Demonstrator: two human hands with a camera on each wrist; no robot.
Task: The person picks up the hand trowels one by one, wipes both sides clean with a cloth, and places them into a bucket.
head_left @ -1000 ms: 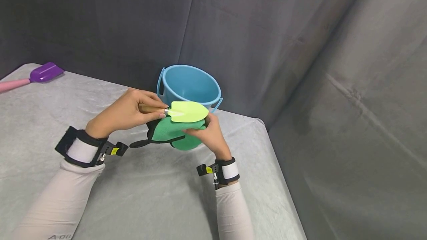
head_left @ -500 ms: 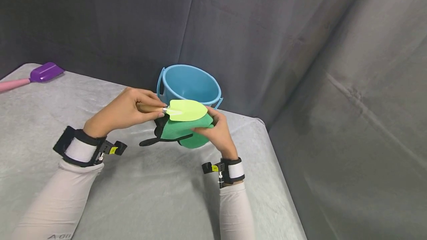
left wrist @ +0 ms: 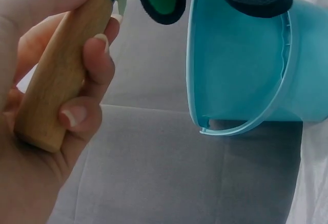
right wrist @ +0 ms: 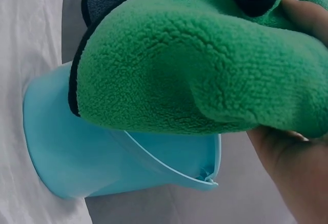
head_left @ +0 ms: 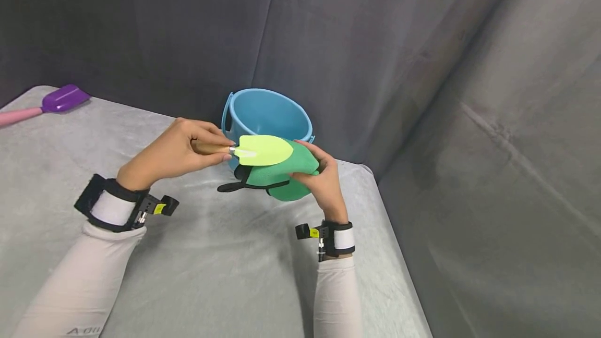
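My left hand wraps its fingers round the wooden handle of the small trowel with the lime-green blade, and my right hand pinches the green fleece cloth with black trim under the blade. Both are held above the grey-covered table, just in front of the blue plastic bucket at its far edge. I'd say good wiping needs the handle held steady and the cloth pressed flat to the blade, with the loose strap clear.
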